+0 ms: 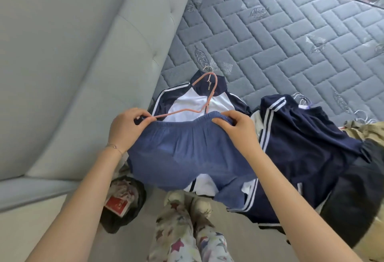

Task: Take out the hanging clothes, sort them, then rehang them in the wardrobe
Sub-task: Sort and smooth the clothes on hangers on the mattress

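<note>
The person holds a pair of blue shorts [187, 157] up by the stretchy top, over the edge of the bed [270, 33]. The left hand [126, 128] has its grip pinched on one end of the top, right where the tip of a pink hanger [207, 95] meets it. The right hand [234, 128] has its grip pinched on the other end.

It is hard to tell if the shorts are going on the hanger or coming off. Either way, it would help to pull the top flat and tight between both hands, then slide the hanger arm along slowly so the cloth does not bunch or slip.

Under the shorts a dark blue and white jacket [193, 101] lies on the bed. A pile of dark clothes [301, 147] lies just beside it.

No words show on the clothes. A red box [116, 204] in a black bag [124, 220] on the floor has white marks, too small to read.
</note>
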Available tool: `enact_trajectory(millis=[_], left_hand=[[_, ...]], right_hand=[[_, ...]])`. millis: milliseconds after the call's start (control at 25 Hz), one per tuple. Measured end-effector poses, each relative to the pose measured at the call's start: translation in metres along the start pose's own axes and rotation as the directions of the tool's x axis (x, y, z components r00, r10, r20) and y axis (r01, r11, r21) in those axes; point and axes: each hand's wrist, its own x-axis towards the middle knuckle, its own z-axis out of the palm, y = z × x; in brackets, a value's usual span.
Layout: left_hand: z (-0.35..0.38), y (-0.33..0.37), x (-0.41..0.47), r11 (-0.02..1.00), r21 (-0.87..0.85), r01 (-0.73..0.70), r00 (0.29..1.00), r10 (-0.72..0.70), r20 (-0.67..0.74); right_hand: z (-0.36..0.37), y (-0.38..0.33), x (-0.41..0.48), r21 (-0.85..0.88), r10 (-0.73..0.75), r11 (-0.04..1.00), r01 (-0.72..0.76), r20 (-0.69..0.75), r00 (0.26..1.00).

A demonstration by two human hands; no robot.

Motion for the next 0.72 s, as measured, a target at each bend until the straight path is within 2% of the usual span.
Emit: enact_trajectory(millis=[160, 320, 440, 720], left_hand=[[-0.057, 0.026, -0.059, 1.000, 0.027, -0.006, 0.999, 0.007, -0.044], [-0.098, 0.040, -0.107, 0.996, 0.069, -0.057, 0.994, 0.063, -0.085], [-0.119, 0.048, -0.138, 0.985, 0.070, -0.160, 0.982, 0.166, -0.090], [-0.163, 0.081, -0.187, 0.915, -0.001, -0.402, 0.915, 0.402, 0.002]], right_hand=[[-0.017, -0.048, -0.062, 0.019, -0.042, 0.999, 0.041, 0.049, 0.998], [-0.019, -0.077, -0.124, 0.018, -0.055, 0.998, 0.055, -0.004, 0.998], [-0.015, -0.086, -0.167, 0.022, -0.057, 0.998, 0.058, -0.051, 0.997], [-0.029, -0.109, -0.261, 0.101, -0.066, 0.991, 0.092, -0.230, 0.971]])
